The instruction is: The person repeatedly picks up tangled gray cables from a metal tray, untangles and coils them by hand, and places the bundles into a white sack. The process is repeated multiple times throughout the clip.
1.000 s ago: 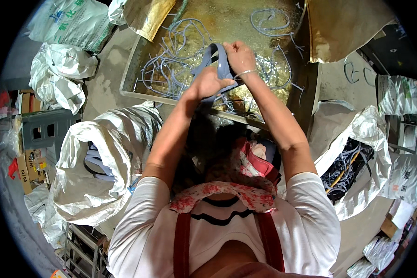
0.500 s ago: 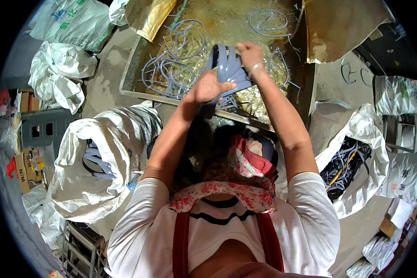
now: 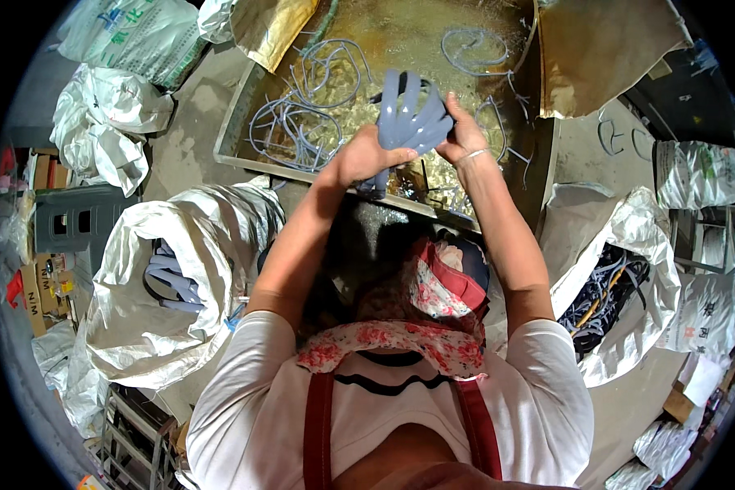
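A bundle of curved, glossy grey-blue plastic straps [image 3: 408, 118] is held between my two hands above the near edge of a shallow metal tank [image 3: 241, 114]. My left hand [image 3: 361, 157] grips its lower left, the thumb lying across the front of the straps. On the other side, my right hand [image 3: 464, 137] closes around the bundle's right edge with the thumb pointing up. The straps fan out at the top with gaps between them. Below my left hand some strap ends hang down near the tank's rim. The fingers behind the bundle are hidden.
Looped thin grey strips [image 3: 294, 131] lie in the tank's liquid. An open white sack [image 3: 122, 327] at left holds similar straps [image 3: 171, 278]. At right, another white sack [image 3: 661, 286] contains tangled dark and grey strips [image 3: 600, 298]. Brown sheets [image 3: 604, 57] overhang the tank's far corners.
My right hand has come down from above the bundle's upper right to its right edge. The bundle has turned more upright, and the thin strips under it are gone from view.
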